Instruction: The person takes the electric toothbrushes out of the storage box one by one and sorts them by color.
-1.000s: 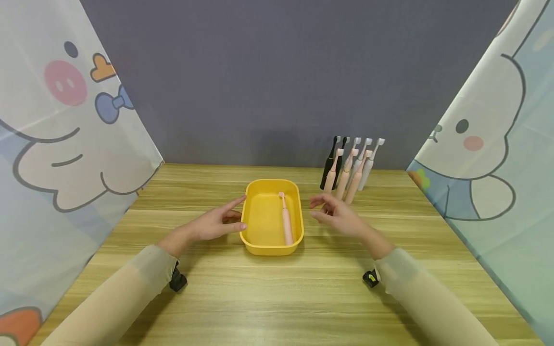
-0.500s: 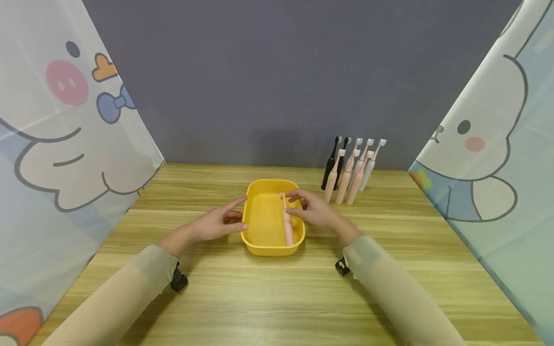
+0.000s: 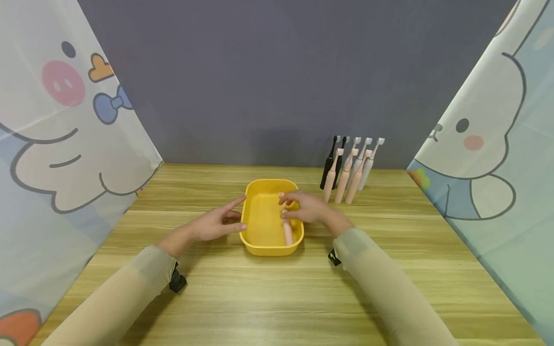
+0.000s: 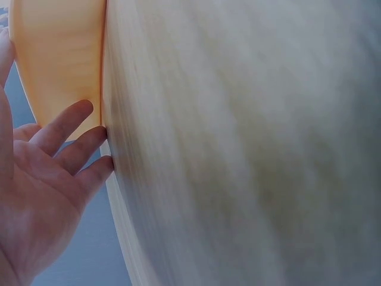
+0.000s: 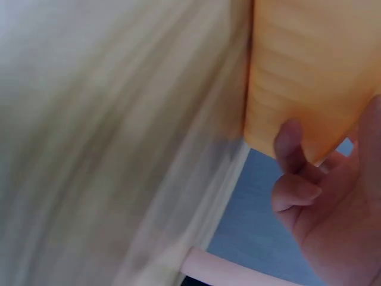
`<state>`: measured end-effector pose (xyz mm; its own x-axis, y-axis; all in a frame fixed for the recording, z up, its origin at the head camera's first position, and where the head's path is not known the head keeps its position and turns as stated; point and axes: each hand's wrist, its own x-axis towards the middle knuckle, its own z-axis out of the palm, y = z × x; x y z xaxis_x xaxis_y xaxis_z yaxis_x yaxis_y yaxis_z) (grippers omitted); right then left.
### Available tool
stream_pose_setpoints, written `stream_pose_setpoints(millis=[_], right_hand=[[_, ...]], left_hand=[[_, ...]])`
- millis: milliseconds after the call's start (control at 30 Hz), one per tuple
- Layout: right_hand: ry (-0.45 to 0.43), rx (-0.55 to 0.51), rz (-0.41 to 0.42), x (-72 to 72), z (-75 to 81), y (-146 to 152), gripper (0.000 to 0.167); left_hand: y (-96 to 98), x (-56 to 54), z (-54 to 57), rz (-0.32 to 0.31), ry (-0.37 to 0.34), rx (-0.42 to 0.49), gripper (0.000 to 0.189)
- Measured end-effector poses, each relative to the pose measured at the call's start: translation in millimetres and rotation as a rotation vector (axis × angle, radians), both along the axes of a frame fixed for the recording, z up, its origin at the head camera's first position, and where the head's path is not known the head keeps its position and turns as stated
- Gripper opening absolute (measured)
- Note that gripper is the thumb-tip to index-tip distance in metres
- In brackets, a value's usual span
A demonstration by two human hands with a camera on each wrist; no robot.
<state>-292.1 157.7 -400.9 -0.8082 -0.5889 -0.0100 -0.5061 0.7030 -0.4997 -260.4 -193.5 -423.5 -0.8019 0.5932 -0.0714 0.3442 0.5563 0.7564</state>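
Note:
A yellow tray (image 3: pixel 271 251) stands on the wooden table, with a pink electric toothbrush (image 3: pixel 288 234) lying lengthwise along its right side. My left hand (image 3: pixel 212 224) rests against the tray's left wall, fingers spread; in the left wrist view its fingertips lie along the tray's wall (image 4: pixel 59 59). Over the right rim reaches my right hand (image 3: pixel 308 207), thumb and index finger apart above the toothbrush's neck, partly covering it. In the right wrist view, the other fingers of the right hand (image 5: pixel 339 220) hang loosely bent outside the tray's wall (image 5: pixel 309 71).
Behind and right of the tray stand several electric toothbrushes upright: pink ones (image 3: pixel 343 185) in front, black ones (image 3: pixel 327 169) and white ones (image 3: pixel 366 170) behind. A grey panel (image 3: pixel 277 86) closes off the back, and printed cloths (image 3: pixel 476 144) hang at both sides.
My right hand has moved left from beside the standing toothbrushes to over the tray's right side, above the lying toothbrush. The left hand has stayed at the tray's left wall.

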Motion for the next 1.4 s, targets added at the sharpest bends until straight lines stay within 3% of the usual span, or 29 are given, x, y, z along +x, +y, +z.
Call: stream_pose_setpoints(millis=[433, 700, 833, 1133, 1400], right_hand=[[-0.103, 0.222, -0.013, -4.9, 12.6, -14, 0.038], [-0.110, 0.260, -0.028, -6.8, 12.2, -19, 0.035], [-0.115, 0.210, -0.032, -7.2, 7.3, -16, 0.033], [-0.162, -0.040, 0.012, -10.8, -3.4, -4, 0.041], [-0.168, -0.142, 0.012, -13.0, 0.9, 2, 0.048]], left_hand=[[-0.1, 0.4, -1.1, 0.001, 0.004, 0.002, 0.098], [0.2, 1.1, -0.5, -0.009, 0.006, 0.015, 0.097], [-0.5, 0.4, -2.2, -0.005, 0.003, 0.008, 0.097], [-0.8, 1.1, -3.0, -0.007, 0.007, 0.000, 0.097], [-0.5, 1.5, -1.7, 0.004, 0.008, -0.009, 0.098]])
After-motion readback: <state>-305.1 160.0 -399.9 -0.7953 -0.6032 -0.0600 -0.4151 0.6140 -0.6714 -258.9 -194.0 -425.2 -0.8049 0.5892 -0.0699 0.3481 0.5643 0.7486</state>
